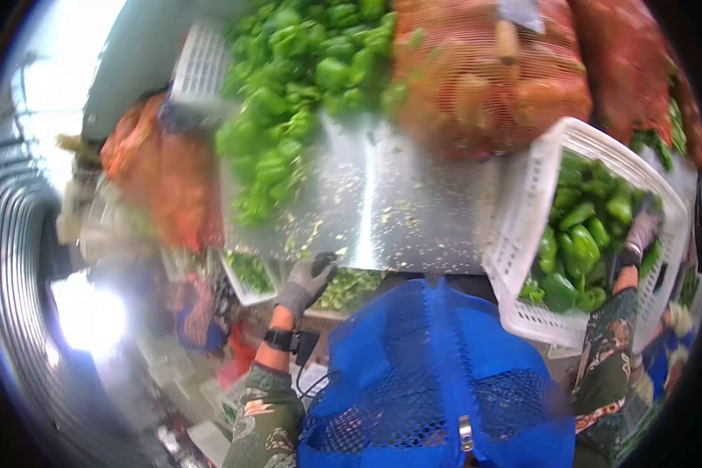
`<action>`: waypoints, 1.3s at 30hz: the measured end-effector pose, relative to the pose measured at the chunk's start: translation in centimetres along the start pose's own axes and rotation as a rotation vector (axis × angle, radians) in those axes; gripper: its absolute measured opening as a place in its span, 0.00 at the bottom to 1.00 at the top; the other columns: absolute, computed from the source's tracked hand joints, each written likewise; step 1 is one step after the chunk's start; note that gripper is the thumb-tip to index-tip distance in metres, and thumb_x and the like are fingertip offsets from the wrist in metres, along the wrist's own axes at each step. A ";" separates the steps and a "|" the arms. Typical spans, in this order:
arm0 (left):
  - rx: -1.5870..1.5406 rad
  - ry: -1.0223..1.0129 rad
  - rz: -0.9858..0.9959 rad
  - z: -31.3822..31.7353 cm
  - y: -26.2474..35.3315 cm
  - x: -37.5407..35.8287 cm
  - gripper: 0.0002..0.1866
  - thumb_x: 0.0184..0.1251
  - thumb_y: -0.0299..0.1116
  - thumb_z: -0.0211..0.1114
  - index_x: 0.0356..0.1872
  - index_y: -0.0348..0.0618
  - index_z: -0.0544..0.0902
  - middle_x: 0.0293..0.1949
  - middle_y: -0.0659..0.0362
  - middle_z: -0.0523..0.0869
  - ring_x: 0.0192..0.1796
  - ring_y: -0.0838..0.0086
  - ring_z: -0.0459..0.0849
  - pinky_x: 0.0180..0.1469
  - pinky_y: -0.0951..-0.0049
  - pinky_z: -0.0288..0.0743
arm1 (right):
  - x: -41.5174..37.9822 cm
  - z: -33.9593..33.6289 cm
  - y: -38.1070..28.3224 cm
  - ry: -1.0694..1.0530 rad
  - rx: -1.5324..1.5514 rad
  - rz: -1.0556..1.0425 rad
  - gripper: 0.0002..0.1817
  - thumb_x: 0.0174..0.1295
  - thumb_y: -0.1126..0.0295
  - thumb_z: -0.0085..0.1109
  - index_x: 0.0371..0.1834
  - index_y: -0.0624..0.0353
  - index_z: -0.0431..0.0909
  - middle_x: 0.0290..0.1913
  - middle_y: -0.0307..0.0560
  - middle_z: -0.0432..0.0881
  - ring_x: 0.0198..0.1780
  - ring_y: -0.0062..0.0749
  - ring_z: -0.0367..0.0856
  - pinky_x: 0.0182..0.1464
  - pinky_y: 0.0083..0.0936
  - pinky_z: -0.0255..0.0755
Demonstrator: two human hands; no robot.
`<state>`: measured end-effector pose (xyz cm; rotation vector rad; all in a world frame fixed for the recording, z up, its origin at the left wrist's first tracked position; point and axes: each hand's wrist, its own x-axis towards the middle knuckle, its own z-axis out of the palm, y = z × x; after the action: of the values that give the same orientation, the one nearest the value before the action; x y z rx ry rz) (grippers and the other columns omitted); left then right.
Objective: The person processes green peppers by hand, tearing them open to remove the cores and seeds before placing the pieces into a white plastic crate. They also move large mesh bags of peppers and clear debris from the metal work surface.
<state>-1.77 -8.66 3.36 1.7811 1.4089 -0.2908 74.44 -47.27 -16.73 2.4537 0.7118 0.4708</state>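
Note:
My left hand, in a grey glove with dark fingertips, is at the front edge of the metal tabletop. Its fingers point right, slightly bent, and I see nothing held in them. My right hand, gloved too, reaches into a white plastic crate at the right. Green peppers lie in this crate, and the hand is over those at its far right side. Its dark fingertips blend with the peppers, so whether it grips one is hidden.
A heap of green peppers covers the tabletop's back left. Orange mesh sacks stand behind, another orange sack at left. Pale scraps litter the metal. Below the front edge are a small white crate and pale green pieces.

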 end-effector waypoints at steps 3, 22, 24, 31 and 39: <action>-0.078 -0.002 -0.088 2.4 -4.5 1.0 0.13 0.69 0.33 0.59 0.51 0.42 0.81 0.36 0.62 0.86 0.37 0.81 0.80 0.40 0.77 0.76 | -1.0 6.1 1.8 0.174 -0.393 0.022 0.39 0.67 0.80 0.38 0.77 0.36 0.37 0.50 0.68 0.70 0.36 0.48 0.79 0.33 0.41 0.76; 0.702 0.260 -0.253 -12.0 -11.7 27.3 0.45 0.45 0.46 0.74 0.68 0.51 0.64 0.64 0.41 0.68 0.65 0.52 0.70 0.64 0.59 0.69 | -9.1 -42.3 -7.9 -0.036 1.680 -0.018 0.29 0.73 0.54 0.38 0.70 0.62 0.59 0.67 0.48 0.67 0.63 0.36 0.69 0.66 0.33 0.61; 0.391 0.460 -0.112 -12.1 -13.2 26.2 0.47 0.43 0.48 0.76 0.67 0.47 0.65 0.63 0.40 0.69 0.66 0.53 0.69 0.64 0.59 0.68 | -11.3 -47.9 -14.4 -0.094 1.790 0.023 0.28 0.73 0.53 0.38 0.68 0.62 0.63 0.61 0.47 0.73 0.58 0.33 0.73 0.62 0.31 0.65; -1.707 -0.302 0.624 -7.0 -1.6 11.7 0.41 0.54 0.45 0.68 0.66 0.36 0.62 0.57 0.35 0.74 0.53 0.49 0.80 0.57 0.56 0.75 | -19.3 -57.4 -39.6 -1.370 2.125 0.004 0.22 0.66 0.57 0.46 0.63 0.48 0.68 0.54 0.44 0.73 0.52 0.36 0.73 0.48 0.39 0.75; -0.191 0.549 1.005 -5.0 3.3 4.2 0.45 0.37 0.40 0.78 0.63 0.42 0.70 0.63 0.48 0.71 0.64 0.56 0.69 0.67 0.58 0.62 | -23.5 -60.0 -36.9 -1.394 2.794 -0.405 0.31 0.70 0.48 0.41 0.63 0.65 0.66 0.57 0.54 0.76 0.59 0.44 0.75 0.65 0.38 0.66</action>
<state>1.12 -2.26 5.47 2.2382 0.6569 0.8770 13.84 -10.55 5.36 -0.6275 -0.3432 1.5158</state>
